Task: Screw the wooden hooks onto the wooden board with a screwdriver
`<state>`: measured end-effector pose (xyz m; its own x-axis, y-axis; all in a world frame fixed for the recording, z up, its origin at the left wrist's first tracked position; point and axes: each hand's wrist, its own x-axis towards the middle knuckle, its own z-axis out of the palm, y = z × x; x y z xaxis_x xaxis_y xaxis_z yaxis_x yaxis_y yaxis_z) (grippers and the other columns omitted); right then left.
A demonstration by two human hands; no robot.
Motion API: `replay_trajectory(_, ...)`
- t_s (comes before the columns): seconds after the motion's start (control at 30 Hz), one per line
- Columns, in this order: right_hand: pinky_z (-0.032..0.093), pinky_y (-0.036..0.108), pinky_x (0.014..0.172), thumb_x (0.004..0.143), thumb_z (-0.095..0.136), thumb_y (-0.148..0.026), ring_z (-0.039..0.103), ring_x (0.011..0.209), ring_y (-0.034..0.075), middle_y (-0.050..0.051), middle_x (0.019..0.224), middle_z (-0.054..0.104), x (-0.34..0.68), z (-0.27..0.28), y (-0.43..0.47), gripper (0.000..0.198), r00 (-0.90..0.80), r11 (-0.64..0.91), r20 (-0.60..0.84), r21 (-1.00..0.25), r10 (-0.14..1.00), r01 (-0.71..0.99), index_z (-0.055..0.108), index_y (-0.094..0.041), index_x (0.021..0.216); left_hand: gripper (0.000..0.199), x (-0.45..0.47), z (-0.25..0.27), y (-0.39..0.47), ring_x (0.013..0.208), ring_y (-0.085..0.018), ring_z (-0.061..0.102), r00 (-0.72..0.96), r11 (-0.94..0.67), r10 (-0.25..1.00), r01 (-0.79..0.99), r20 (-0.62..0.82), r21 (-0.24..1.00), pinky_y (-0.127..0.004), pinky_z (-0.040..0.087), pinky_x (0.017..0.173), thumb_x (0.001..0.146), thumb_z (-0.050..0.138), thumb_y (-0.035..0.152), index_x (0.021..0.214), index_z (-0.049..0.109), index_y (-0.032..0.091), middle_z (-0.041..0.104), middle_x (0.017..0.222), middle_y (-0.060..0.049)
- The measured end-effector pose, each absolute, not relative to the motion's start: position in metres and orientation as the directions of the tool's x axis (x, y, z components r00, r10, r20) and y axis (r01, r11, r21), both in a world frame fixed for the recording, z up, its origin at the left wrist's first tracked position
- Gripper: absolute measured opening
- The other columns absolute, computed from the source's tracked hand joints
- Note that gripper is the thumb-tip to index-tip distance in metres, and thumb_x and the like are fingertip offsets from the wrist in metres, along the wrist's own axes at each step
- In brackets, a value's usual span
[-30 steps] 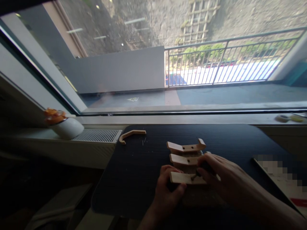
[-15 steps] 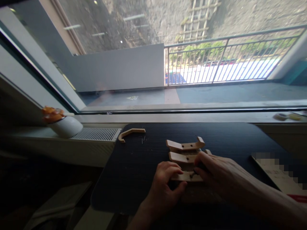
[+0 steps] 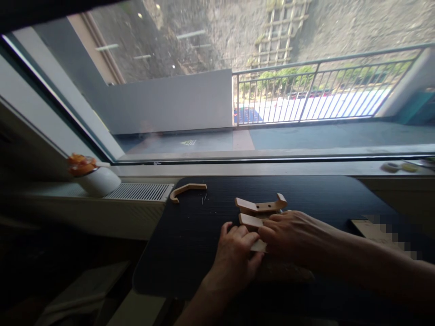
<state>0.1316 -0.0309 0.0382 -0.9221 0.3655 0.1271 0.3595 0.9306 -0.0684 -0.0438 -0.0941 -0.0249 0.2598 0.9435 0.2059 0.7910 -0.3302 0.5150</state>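
My left hand (image 3: pixel 233 253) pinches the left end of the nearest wooden hook (image 3: pixel 259 246), thumb on the near side and fingers over the top. Closed over the right part of that hook is my right hand (image 3: pixel 288 233); its fingers hide what they hold. Just beyond lies a second wooden hook (image 3: pixel 250 221), partly covered by the right hand. The farthest wooden hook (image 3: pixel 267 207) of the row shows two dark holes and an upturned right end. Whatever base lies under the hooks is mostly hidden.
A loose bent wooden hook (image 3: pixel 190 186) and a few thin metal pieces (image 3: pixel 204 199) lie at the far left of the dark table (image 3: pixel 190 253). A blurred-out flat item (image 3: pixel 370 228) is at right. Behind stand a white pot (image 3: pixel 100 181) and a window sill (image 3: pixel 204 169).
My right hand has shifted left and turned over the nearest hook, covering the small screw-like piece and dark object seen there before. My left hand stays at the hook's left end.
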Motion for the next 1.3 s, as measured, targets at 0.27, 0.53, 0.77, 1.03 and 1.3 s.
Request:
replay_trajectory(0.27,0.018,0.028,0.048,0.091,0.049,-0.025,0.06,0.051,0.017,0.0,0.058,0.062,0.132,0.041,-0.03,0.012,-0.634,0.636,0.141,0.035,0.76,0.771,0.05,-0.02,0.08,0.023,-0.042,-0.024,-0.092,0.099,-0.026,0.062,0.253,-0.317,0.948,0.796,0.192,0.516,-0.056,0.026,0.108,0.078,0.067,0.023,0.101,0.069,0.024,0.068,0.101,-0.005)
replay_trajectory(0.53,0.028,0.028,0.054,0.085,0.052,-0.016,0.063,0.065,0.017,0.004,0.076,0.068,0.129,0.058,-0.038,0.005,-0.755,0.756,0.11,0.047,0.646,0.653,0.054,-0.019,0.081,0.022,-0.041,-0.023,-0.092,0.098,-0.026,0.062,0.247,-0.309,0.951,0.806,0.188,0.505,-0.056,0.027,0.107,0.078,0.067,0.022,0.1,0.069,0.025,0.068,0.098,-0.005)
replay_trajectory(0.77,0.031,0.027,0.056,0.079,0.048,-0.003,0.058,0.06,0.013,-0.001,0.073,0.064,0.138,0.036,-0.031,0.018,-0.884,0.909,0.214,-0.059,0.415,0.413,0.05,-0.021,0.078,0.021,-0.042,-0.026,-0.092,0.097,-0.025,0.062,0.246,-0.305,0.952,0.8,0.181,0.516,-0.055,0.027,0.107,0.079,0.066,0.022,0.1,0.068,0.024,0.068,0.099,-0.004)
replay_trajectory(1.03,0.016,0.028,0.044,0.094,0.045,-0.029,0.056,0.04,0.015,0.001,0.051,0.062,0.135,0.027,-0.032,0.02,-0.636,0.65,0.295,0.06,0.713,0.757,0.051,-0.019,0.077,0.02,-0.043,-0.031,-0.092,0.095,-0.026,0.062,0.239,-0.313,0.949,0.795,0.205,0.52,-0.057,0.026,0.108,0.078,0.068,0.023,0.097,0.068,0.024,0.068,0.096,-0.004)
replay_trajectory(1.3,0.032,0.028,0.055,0.084,0.056,-0.015,0.065,0.068,0.018,0.003,0.077,0.069,0.129,0.056,-0.035,0.008,-0.787,0.789,0.173,0.072,0.593,0.61,0.06,-0.02,0.08,0.019,-0.042,-0.027,-0.092,0.096,-0.026,0.062,0.241,-0.305,0.952,0.811,0.191,0.498,-0.057,0.026,0.108,0.079,0.066,0.024,0.098,0.068,0.024,0.068,0.095,-0.004)
